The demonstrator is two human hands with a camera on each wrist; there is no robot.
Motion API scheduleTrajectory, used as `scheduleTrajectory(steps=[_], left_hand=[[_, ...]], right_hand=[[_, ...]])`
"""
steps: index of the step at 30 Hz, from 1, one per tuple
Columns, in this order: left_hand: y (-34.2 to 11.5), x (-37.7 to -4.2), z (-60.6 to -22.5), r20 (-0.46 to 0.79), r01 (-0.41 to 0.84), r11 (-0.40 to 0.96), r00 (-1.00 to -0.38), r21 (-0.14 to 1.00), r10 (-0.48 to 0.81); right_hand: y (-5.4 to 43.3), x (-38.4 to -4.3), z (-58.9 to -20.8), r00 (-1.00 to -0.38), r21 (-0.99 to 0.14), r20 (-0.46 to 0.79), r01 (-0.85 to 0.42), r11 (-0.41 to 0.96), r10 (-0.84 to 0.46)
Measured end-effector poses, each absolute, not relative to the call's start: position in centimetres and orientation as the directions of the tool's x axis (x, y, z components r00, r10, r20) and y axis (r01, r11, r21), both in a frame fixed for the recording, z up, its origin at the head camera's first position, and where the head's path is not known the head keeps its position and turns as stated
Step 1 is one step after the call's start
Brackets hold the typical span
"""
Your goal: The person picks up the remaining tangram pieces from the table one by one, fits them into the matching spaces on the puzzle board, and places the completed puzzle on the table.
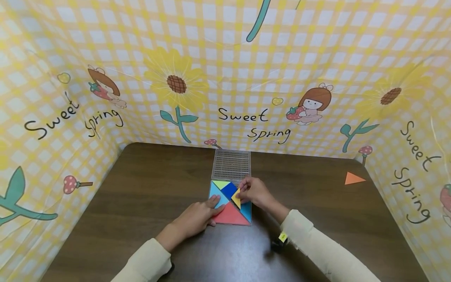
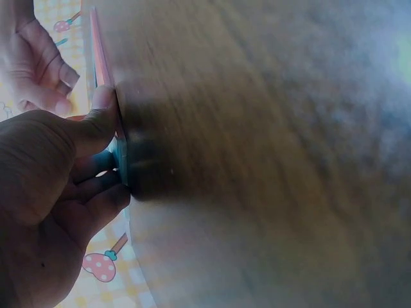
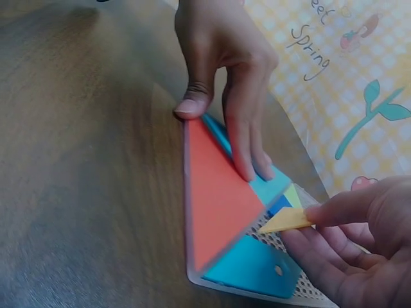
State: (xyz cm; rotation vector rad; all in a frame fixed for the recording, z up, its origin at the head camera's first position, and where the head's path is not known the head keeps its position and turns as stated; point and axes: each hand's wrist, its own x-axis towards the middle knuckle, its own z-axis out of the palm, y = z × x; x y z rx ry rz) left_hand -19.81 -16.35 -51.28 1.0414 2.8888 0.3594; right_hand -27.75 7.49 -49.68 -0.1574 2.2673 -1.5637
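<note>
A flat tangram case (image 1: 213, 179) lies unfolded on the table. In it sit a red triangle (image 1: 232, 216), a light blue triangle (image 1: 215, 188), a dark blue square (image 1: 229, 190), a light green piece (image 1: 220, 183) and a teal-blue piece (image 3: 250, 269). My left hand (image 1: 198, 216) rests at the case's left side, straight fingers on the light blue triangle, thumb at the near corner. Between thumb and fingers, my right hand (image 1: 254, 192) pinches a yellow tangram piece (image 3: 287, 220), tilted above a bare perforated spot. Its full outline is partly hidden by the fingers.
An orange triangle (image 1: 353, 178) lies apart at the table's right. The case's perforated half (image 1: 231, 164) reaches back toward the yellow-checked cloth wall (image 1: 239, 90), which encloses the back and sides of the brown table (image 1: 158, 176). A small black object with a yellow tag (image 1: 282, 238) is by the right sleeve.
</note>
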Motion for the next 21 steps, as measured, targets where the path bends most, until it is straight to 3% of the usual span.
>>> scheduleTrajectory(steps=[11,21], left_hand=[[-16.27,-19.82,-51.21,0.033,0.618,0.75,-0.776,0.237,0.63],[-16.21,-19.78,-51.08,0.044,0.627,0.747,-0.771,0.221,0.635]], right_hand=[[6.9,-27.23,-50.07,-0.94,-0.867,-0.208,0.05,0.495,-0.271],[7.0,-27.07,-49.86,-0.957,-0.714,-0.063,-0.157,0.682,-0.285]])
